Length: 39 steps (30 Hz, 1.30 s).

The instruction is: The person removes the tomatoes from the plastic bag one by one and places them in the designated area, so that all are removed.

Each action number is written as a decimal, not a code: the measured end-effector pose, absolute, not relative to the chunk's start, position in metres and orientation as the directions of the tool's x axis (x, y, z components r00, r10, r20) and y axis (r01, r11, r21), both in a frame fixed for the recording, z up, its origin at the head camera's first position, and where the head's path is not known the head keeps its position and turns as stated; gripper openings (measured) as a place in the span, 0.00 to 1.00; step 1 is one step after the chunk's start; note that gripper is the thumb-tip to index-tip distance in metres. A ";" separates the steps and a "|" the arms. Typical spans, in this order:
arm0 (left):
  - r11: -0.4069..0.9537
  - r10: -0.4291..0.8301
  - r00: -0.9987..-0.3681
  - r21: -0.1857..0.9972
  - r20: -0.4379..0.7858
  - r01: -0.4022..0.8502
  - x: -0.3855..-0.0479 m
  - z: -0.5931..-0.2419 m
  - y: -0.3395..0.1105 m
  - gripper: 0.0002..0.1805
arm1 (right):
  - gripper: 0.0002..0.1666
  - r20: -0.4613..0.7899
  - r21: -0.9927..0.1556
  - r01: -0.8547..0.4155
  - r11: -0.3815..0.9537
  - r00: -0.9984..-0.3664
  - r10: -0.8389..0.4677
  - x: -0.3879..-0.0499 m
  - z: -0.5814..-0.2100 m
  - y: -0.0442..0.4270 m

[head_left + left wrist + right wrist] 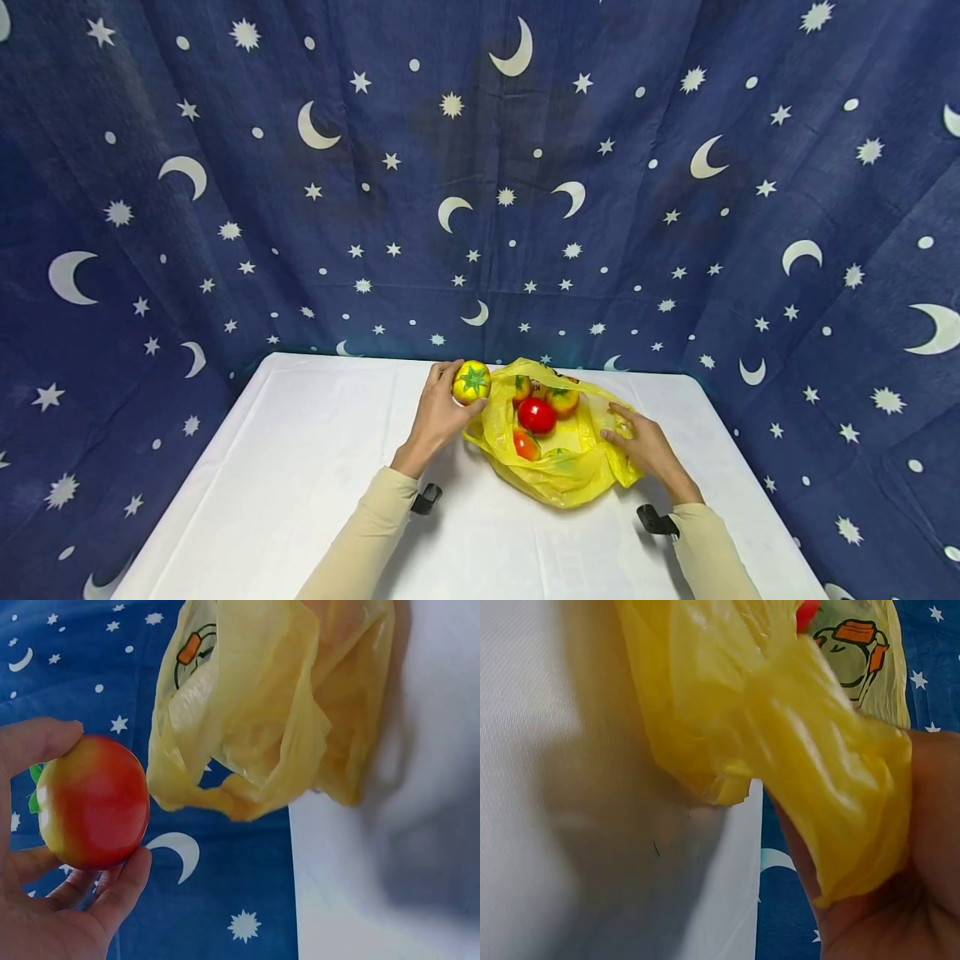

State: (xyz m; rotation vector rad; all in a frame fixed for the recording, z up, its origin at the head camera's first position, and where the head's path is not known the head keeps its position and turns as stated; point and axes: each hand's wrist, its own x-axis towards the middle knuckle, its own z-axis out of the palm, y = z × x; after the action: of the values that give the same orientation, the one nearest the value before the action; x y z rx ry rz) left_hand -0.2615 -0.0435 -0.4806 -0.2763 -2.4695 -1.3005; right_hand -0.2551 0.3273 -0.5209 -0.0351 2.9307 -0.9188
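Observation:
My left hand [438, 412] holds a tomato [472, 382] between thumb and fingers, just left of the bag's mouth. Its green star-shaped top faces the head camera. Seen from the left wrist, this tomato [96, 802] is red with yellow toward the leafy end. A yellow plastic bag [564, 483] lies open on the table. Inside it are a shiny red tomato [537, 416], an orange-red one [526, 446] and others with green tops. On the bag's right side, my right hand [651, 446] grips the plastic near a handle; in the right wrist view, the bag [840, 787] covers part of the fingers.
A white cloth covers the table [285, 483], whose far edge runs just behind the bag. Beyond it hangs a dark blue curtain [420, 217] with moons and stars. Black wrist mounts [427, 499] stick out beneath both forearms.

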 end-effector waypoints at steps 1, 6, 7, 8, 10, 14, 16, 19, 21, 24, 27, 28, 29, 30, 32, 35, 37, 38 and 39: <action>0.566 0.014 -0.925 0.760 0.379 0.319 -0.262 -0.481 -0.045 0.41 | 0.41 -0.047 -0.571 -0.003 0.821 -0.998 -0.037 -0.255 -0.521 0.327; 0.571 0.008 -0.930 0.762 0.368 0.306 -0.262 -0.485 -0.050 0.41 | 0.44 -0.022 -0.579 -0.019 0.815 -0.999 -0.038 -0.255 -0.520 0.328; 0.573 0.006 -0.932 0.763 0.362 0.300 -0.262 -0.485 -0.051 0.41 | 0.46 -0.028 -0.583 -0.020 0.812 -0.999 -0.044 -0.256 -0.521 0.328; 0.574 0.003 -0.934 0.764 0.357 0.294 -0.262 -0.486 -0.051 0.41 | 0.48 -0.039 -0.588 -0.018 0.808 -0.998 -0.050 -0.256 -0.521 0.328; 0.582 -0.005 -0.938 0.763 0.347 0.280 -0.262 -0.488 -0.053 0.41 | 0.51 -0.057 -0.597 -0.012 0.802 -0.997 -0.058 -0.257 -0.521 0.328; 0.590 -0.015 -0.938 0.760 0.346 0.271 -0.263 -0.493 -0.058 0.41 | 0.53 -0.075 -0.605 -0.003 0.797 -0.995 -0.061 -0.258 -0.522 0.329; 0.592 -0.019 -0.937 0.759 0.349 0.271 -0.264 -0.496 -0.061 0.40 | 0.53 -0.069 -0.602 -0.007 0.799 -0.996 -0.061 -0.257 -0.521 0.329; 0.595 -0.028 -0.938 0.760 0.345 0.262 -0.267 -0.499 -0.066 0.40 | 0.53 -0.057 -0.602 -0.016 0.798 -0.996 -0.063 -0.256 -0.520 0.329; 0.594 -0.034 -0.939 0.763 0.341 0.255 -0.269 -0.500 -0.070 0.41 | 0.52 -0.053 -0.601 -0.018 0.799 -0.997 -0.062 -0.256 -0.519 0.328; 0.592 -0.044 -0.941 0.767 0.336 0.246 -0.271 -0.502 -0.076 0.41 | 0.52 -0.048 -0.601 -0.021 0.799 -0.997 -0.062 -0.255 -0.519 0.327; 0.590 -0.057 -0.942 0.772 0.331 0.236 -0.274 -0.505 -0.084 0.42 | 0.51 -0.045 -0.602 -0.025 0.798 -0.997 -0.065 -0.255 -0.519 0.326; 0.589 -0.060 -0.943 0.775 0.327 0.231 -0.275 -0.505 -0.086 0.42 | 0.51 -0.044 -0.603 -0.025 0.797 -0.997 -0.064 -0.255 -0.519 0.325; 0.589 -0.063 -0.944 0.776 0.323 0.226 -0.276 -0.506 -0.089 0.42 | 0.50 -0.041 -0.605 -0.026 0.796 -0.997 -0.065 -0.254 -0.519 0.325; 0.589 -0.067 -0.944 0.777 0.322 0.223 -0.277 -0.507 -0.091 0.42 | 0.50 -0.039 -0.607 -0.029 0.795 -0.997 -0.066 -0.254 -0.519 0.325; 0.583 -0.075 -0.947 0.784 0.311 0.211 -0.278 -0.507 -0.095 0.42 | 0.49 -0.038 -0.609 -0.032 0.793 -0.997 -0.070 -0.253 -0.520 0.325; 0.577 -0.086 -0.949 0.791 0.304 0.201 -0.281 -0.507 -0.101 0.42 | 0.48 -0.040 -0.612 -0.031 0.790 -0.997 -0.071 -0.253 -0.520 0.324; 0.573 -0.092 -0.949 0.796 0.302 0.197 -0.284 -0.507 -0.105 0.42 | 0.48 -0.037 -0.613 -0.034 0.789 -0.997 -0.071 -0.252 -0.520 0.324; 0.573 -0.095 -0.950 0.797 0.299 0.193 -0.285 -0.507 -0.106 0.42 | 0.48 -0.032 -0.614 -0.037 0.789 -0.997 -0.072 -0.252 -0.519 0.324; 0.575 -0.098 -0.949 0.796 0.298 0.191 -0.287 -0.508 -0.108 0.42 | 0.48 -0.025 -0.612 -0.043 0.790 -0.997 -0.074 -0.252 -0.519 0.324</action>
State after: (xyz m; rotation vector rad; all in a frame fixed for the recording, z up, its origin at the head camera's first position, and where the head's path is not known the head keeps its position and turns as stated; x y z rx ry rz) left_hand -0.2869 -0.1078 -0.5078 -0.0757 -2.4999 -1.3172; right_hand -0.2522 0.3241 -0.5192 -0.0955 2.9265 -0.9992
